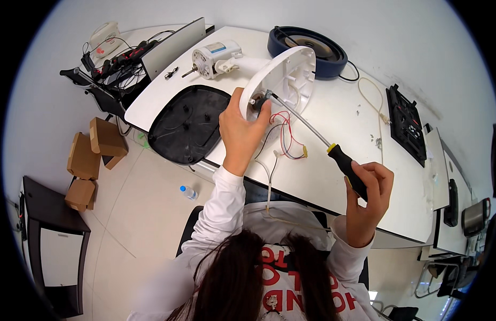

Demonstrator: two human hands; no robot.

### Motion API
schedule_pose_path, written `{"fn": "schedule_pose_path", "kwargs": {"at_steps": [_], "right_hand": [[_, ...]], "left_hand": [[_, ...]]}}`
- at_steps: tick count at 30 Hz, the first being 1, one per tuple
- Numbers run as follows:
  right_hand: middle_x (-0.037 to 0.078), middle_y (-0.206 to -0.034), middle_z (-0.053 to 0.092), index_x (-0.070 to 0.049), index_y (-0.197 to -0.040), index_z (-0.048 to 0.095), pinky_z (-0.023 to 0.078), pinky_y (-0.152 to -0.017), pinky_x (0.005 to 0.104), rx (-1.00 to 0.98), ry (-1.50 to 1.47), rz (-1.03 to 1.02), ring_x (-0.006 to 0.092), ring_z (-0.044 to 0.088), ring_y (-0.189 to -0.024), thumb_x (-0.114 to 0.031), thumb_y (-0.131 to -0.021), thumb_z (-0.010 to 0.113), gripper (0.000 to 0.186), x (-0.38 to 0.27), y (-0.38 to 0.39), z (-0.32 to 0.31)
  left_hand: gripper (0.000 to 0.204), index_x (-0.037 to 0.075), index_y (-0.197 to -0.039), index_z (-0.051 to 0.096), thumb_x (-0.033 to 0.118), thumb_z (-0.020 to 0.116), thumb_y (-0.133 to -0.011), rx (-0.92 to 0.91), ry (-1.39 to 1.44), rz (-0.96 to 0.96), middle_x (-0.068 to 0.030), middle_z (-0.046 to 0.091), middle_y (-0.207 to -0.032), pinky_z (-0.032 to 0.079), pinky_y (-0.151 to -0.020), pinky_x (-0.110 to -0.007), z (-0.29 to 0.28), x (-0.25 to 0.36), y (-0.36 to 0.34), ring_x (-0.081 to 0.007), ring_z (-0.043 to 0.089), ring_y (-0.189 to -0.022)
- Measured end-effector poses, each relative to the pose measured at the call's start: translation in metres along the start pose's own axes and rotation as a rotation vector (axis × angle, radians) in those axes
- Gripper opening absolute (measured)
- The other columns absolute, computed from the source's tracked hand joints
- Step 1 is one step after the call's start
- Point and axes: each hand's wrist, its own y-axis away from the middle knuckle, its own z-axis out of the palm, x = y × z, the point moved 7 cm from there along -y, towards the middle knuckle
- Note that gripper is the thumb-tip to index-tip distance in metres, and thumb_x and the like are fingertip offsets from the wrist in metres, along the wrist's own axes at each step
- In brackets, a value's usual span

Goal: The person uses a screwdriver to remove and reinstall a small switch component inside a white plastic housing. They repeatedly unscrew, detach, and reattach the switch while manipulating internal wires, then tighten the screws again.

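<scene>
A hollow, ribbed white plastic housing (283, 75) is gripped, tilted over the white tabletop (344, 107), by the left hand (241, 128); a black-and-yellow-handled metal screwdriver (341, 160) is pinched by the right hand (368, 208).

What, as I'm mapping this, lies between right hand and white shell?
The head view shows a screwdriver, right hand on its handle, shaft toward the white shell.

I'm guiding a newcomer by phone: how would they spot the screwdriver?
Find the big white table, then the right hand by its front edge. The screwdriver it holds slants toward the white housing. Unlike the flat black cover, it is slim, with a yellow-collared black handle.
</scene>
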Motion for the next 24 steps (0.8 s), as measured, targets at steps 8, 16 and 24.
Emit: {"fn": "schedule_pose_path", "kwargs": {"at_steps": [8, 16, 24], "right_hand": [[0.011, -0.08, 0.056, -0.004, -0.115, 0.047, 0.045, -0.06, 0.0258, -0.283, -0.14, 0.352, 0.0185, 0.053, -0.066, -0.005, -0.072, 0.07, 0.048, 0.023, -0.004, 0.003], [0.007, -0.086, 0.047, -0.002, -0.1, 0.045, 0.043, -0.06, 0.0237, -0.201, -0.233, 0.134, 0.0171, 0.049, -0.067, 0.006, -0.062, 0.074, 0.049, 0.009, 0.0, 0.003], [0.007, -0.079, 0.054, -0.002, -0.101, 0.052, 0.035, -0.049, 0.0208, -0.109, -0.211, 0.291, 0.0106, 0.045, -0.059, -0.004, -0.076, 0.066, 0.029, 0.02, -0.014, -0.005]], "left_hand": [[0.028, 0.002, -0.089, 0.057, 0.021, 0.068, -0.071, -0.005, 0.009, 0.01, -0.0116, 0.064, -0.073, 0.047, -0.061, -0.031, 0.001, -0.003, 0.0, -0.0266, 0.064, -0.065], [0.028, 0.003, -0.089, 0.057, 0.021, 0.068, -0.07, 0.023, 0.03, 0.021, -0.0112, 0.065, -0.073, 0.047, -0.061, -0.032, 0.001, -0.005, 0.001, -0.0267, 0.064, -0.066], [0.029, 0.003, -0.089, 0.057, 0.023, 0.068, -0.07, 0.026, 0.018, 0.018, -0.0109, 0.064, -0.072, 0.047, -0.06, -0.033, -0.001, -0.003, 0.001, -0.0279, 0.064, -0.065]]}}
